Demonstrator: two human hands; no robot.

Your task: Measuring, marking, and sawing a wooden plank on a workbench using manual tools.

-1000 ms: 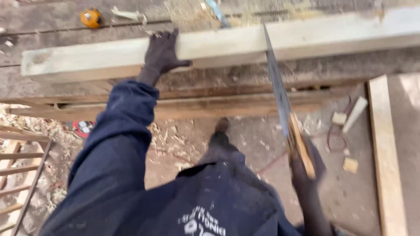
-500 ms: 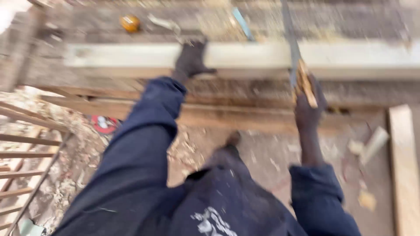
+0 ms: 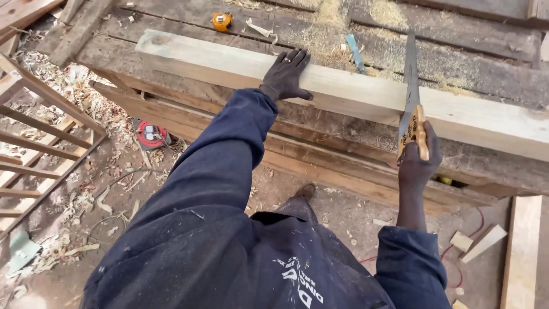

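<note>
Hands (image 3: 287,74) steady beam (image 3: 354,94) (saw (image 3: 410,94) seemingly cutting).

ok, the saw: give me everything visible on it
The saw is a hand saw with a long, grey metal blade tapering to its tip and a yellowish wooden handle. The right hand has a closed grip on the handle. The blade points away from the person, tip far, and lies across the top of the pale beam, near its right part, with sawdust on the bench boards behind it. The teeth are too small to tell. The left hand rests flat on the beam, well apart from the saw.
</note>
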